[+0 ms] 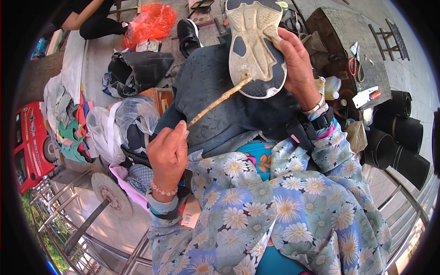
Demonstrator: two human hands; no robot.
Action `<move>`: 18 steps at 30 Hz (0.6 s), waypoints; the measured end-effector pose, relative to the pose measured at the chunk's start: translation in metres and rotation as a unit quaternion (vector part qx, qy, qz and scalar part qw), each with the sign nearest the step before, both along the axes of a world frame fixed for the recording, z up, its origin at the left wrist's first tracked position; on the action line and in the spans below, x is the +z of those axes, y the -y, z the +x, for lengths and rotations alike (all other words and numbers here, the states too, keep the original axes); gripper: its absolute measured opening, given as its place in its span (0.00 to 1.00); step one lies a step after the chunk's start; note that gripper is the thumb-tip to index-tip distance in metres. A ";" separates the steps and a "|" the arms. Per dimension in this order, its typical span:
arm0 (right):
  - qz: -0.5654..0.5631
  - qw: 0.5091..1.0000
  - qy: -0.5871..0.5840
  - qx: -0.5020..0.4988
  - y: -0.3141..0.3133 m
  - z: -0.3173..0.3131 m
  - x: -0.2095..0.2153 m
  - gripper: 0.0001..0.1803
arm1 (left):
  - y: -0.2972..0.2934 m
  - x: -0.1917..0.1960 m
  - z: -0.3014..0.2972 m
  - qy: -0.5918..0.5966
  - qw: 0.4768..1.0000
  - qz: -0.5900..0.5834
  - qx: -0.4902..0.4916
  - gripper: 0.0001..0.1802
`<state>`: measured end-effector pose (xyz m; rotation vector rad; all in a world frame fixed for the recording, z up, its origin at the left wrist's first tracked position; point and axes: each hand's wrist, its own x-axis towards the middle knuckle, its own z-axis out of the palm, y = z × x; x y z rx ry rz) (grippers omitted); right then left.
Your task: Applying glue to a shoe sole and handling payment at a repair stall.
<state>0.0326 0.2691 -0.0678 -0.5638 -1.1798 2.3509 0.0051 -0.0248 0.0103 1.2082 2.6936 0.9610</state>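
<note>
My right hand (298, 66) grips the edge of a shoe (254, 43), its worn cream and dark grey sole turned up toward me. Closed around the lower end of a thin, crusted tan stick (216, 105) is my left hand (168, 149). The stick's far tip touches the sole near its lower end, where a rough pale patch shows. A dark cloth (206, 87) covers my lap beneath the shoe. Past it on the ground stands a black sneaker (187, 39) with a white sole edge.
To the right a worn wooden box (337, 46) carries scissors (355, 64) and a white-bladed knife (365, 97). Rolled black sheets (389, 137) lie beside it. On the left are clear plastic bags (133, 114), cloth scraps (68, 128) and a red plastic bag (151, 23). Another person's arm (82, 16) shows at upper left.
</note>
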 end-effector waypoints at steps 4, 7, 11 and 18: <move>0.000 1.000 0.000 -0.004 -0.002 -0.001 -0.001 0.20 | 0.007 -0.001 -0.006 -0.075 0.997 -0.004 0.027 0.11; -0.027 1.000 -0.001 -0.008 -0.002 -0.001 0.001 0.19 | 0.014 0.001 -0.009 -0.104 0.992 0.010 0.067 0.11; -0.024 1.000 0.002 -0.005 -0.001 -0.002 0.001 0.19 | 0.011 0.006 -0.004 -0.086 0.993 0.048 0.059 0.10; -0.017 1.000 0.005 -0.004 -0.001 -0.002 -0.002 0.19 | 0.006 0.000 -0.001 -0.031 0.999 0.034 0.009 0.12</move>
